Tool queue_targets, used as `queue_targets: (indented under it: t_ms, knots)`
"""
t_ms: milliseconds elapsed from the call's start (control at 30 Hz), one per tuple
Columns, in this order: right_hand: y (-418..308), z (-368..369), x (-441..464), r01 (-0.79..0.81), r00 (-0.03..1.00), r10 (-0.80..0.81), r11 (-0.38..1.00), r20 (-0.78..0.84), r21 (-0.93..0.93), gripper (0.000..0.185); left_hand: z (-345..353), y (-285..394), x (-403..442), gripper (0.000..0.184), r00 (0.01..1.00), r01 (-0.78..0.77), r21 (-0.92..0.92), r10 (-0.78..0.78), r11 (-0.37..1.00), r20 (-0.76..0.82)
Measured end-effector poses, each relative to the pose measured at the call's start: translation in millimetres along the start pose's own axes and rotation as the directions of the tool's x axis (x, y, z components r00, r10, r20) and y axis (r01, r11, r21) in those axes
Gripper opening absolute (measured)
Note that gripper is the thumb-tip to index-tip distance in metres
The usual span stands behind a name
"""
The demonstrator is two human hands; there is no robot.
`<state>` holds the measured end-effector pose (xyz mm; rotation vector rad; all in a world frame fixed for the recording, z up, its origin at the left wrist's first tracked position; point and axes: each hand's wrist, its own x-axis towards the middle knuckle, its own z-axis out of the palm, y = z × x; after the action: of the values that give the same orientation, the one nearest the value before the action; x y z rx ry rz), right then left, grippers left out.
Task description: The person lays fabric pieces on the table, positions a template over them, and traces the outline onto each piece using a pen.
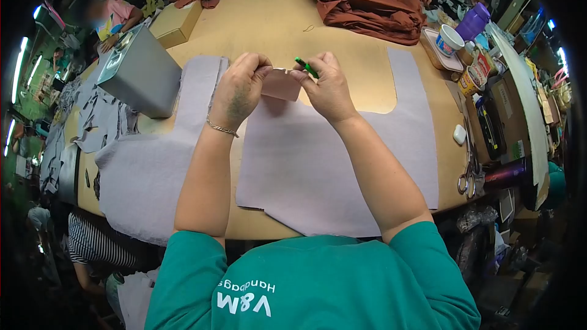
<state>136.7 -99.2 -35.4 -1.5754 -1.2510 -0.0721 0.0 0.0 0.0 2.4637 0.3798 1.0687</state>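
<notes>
A small flap of mauve fabric [281,87] is stretched between my two hands, above the table. My left hand [242,88] pinches its left end; a chain bracelet is on that wrist. At the other end, the fingers of my right hand [327,85] are closed on the fabric edge and also hold a slim green tool [306,66], whose exact kind is hidden. Under my forearms lies a large grey-mauve cut fabric panel [330,165] with a U-shaped cutout at its far side. Left of it is another grey-mauve panel [147,177] with frayed edges.
A grey metal block [143,73] stands on the left panel, near a cardboard box [177,24]. Rust-brown fabric piles [367,15] lie at the far edge. Scissors [468,174], a white tub [450,40] and a purple bottle [473,21] are right. Other people work nearby.
</notes>
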Motion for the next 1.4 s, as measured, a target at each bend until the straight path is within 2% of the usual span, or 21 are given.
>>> queue_targets:
  t_ms: [167, 267, 367, 467, 500, 533, 633, 700, 767, 867, 967, 1000, 1033, 1100, 1133, 1200, 1233, 1267, 1367, 1400]
  knots:
    - [6.9, -8.9, -1.3, -0.011, 1.0, 0.012, 0.998, -0.012, 0.063, 0.012, 4.7, -3.5, -5.4, 0.006, 0.998, 0.021, -0.022, -0.023, 1.0, -0.06]
    - [3.9, -9.0, -4.4, 0.042, 0.999, -0.042, 0.998, -0.001, 0.045, 0.012, 7.6, -4.8, -8.9, 0.008, 0.99, 0.078, -0.048, -0.083, 0.996, -0.116]
    - [8.5, -11.3, -0.5, 0.095, 0.996, -0.095, 0.994, 0.003, -0.049, 0.013, 13.5, -8.4, -8.4, 0.011, 0.982, 0.142, -0.096, -0.153, 0.985, -0.113]
    - [24.1, -4.5, 36.6, 0.149, 0.981, -0.174, 0.961, -0.089, -0.234, 0.019, 31.8, -37.5, 26.8, 0.013, 0.962, 0.138, -0.037, -0.143, 0.99, -0.231]
    - [37.1, -1.9, 55.8, 0.081, 0.983, -0.122, 0.959, -0.137, -0.272, 0.025, 37.2, -52.3, 45.4, 0.015, 0.936, 0.04, 0.159, 0.019, 0.986, -0.352]
    - [46.7, -3.2, 73.9, 0.03, 0.978, -0.082, 0.966, -0.19, -0.259, 0.022, 40.7, -62.1, 58.2, 0.017, 0.877, -0.037, 0.36, 0.203, 0.932, -0.435]
    - [57.3, -18.5, 88.3, 0.04, 0.936, -0.114, 0.974, -0.332, -0.222, 0.023, 29.3, -33.4, 72.9, 0.017, 0.845, -0.085, 0.375, 0.266, 0.923, -0.463]
    - [60.0, -39.2, 63.1, 0.001, 0.979, -0.02, 0.996, -0.204, -0.09, 0.026, 26.3, -14.6, 40.8, 0.021, 0.98, -0.068, 0.229, 0.108, 0.971, -0.165]
    - [68.9, -58.1, 23.7, -0.177, 0.981, 0.153, 0.957, -0.121, -0.229, 0.028, 40.9, -11.4, 0.8, 0.023, 0.993, -0.037, 0.246, 0.008, 0.968, 0.118]
    - [104.3, -85.9, -35.1, -0.315, 0.949, 0.293, 0.905, -0.118, -0.285, 0.026, 70.8, -59.5, -39.4, 0.027, 0.992, 0.089, 0.364, -0.114, 0.927, 0.048]
    - [102.2, -133.6, -79.2, -0.409, 0.912, 0.377, 0.858, -0.16, -0.311, 0.025, 91.9, -124.1, -37.5, 0.041, 0.955, 0.296, 0.175, -0.284, 0.939, -0.092]
    - [104.9, -152.2, -92.7, -0.479, 0.878, 0.44, 0.816, -0.19, -0.325, 0.025, 86.9, -120.1, -25.2, 0.052, 0.86, 0.503, 0.071, -0.491, 0.861, -0.141]
    - [109.0, -168.0, -106.1, -0.547, 0.837, 0.498, 0.767, -0.225, -0.336, 0.025, 82.5, -114.7, -11.5, 0.064, 0.722, 0.677, -0.043, -0.674, 0.735, -0.16]
    - [122.9, -188.3, -131.6, -0.582, 0.811, 0.504, 0.635, -0.298, -0.508, 0.023, 93.5, -147.5, 16.0, 0.075, 0.595, 0.795, 0.001, -0.778, 0.607, -0.2]
    - [129.9, -194.9, -142.2, -0.596, 0.797, 0.5, 0.554, -0.34, -0.582, 0.022, 97.2, -160.5, 26.7, 0.081, 0.529, 0.842, 0.02, -0.82, 0.539, -0.219]
    - [139.7, -192.7, -157.7, -0.518, 0.853, 0.386, 0.541, -0.351, -0.663, 0.02, 100.3, -168.2, 43.1, 0.082, 0.507, 0.862, 0.035, -0.861, 0.505, -0.047]
    - [140.4, -192.0, -158.5, -0.48, 0.876, 0.33, 0.526, -0.352, -0.702, 0.018, 98.5, -147.8, 55.0, 0.083, 0.49, 0.869, 0.048, -0.871, 0.492, 0.041]
    - [139.4, -192.9, -157.8, -0.463, 0.886, 0.307, 0.544, -0.347, -0.7, 0.017, 94.1, -126.5, 64.5, 0.07, 0.486, 0.847, 0.16, -0.86, 0.508, 0.156]
    - [137.2, -190.1, -157.7, -0.45, 0.893, 0.283, 0.584, -0.349, -0.676, 0.015, 133.6, -196.0, 64.4, 0.049, 0.647, 0.701, 0.067, -0.674, 0.71, 0.356]
    - [136.6, -190.6, -157.3, -0.459, 0.888, 0.296, 0.59, -0.351, -0.664, 0.015, 128.7, -174.2, 67.1, 0.047, 0.636, 0.77, -0.235, -0.685, 0.593, 0.356]
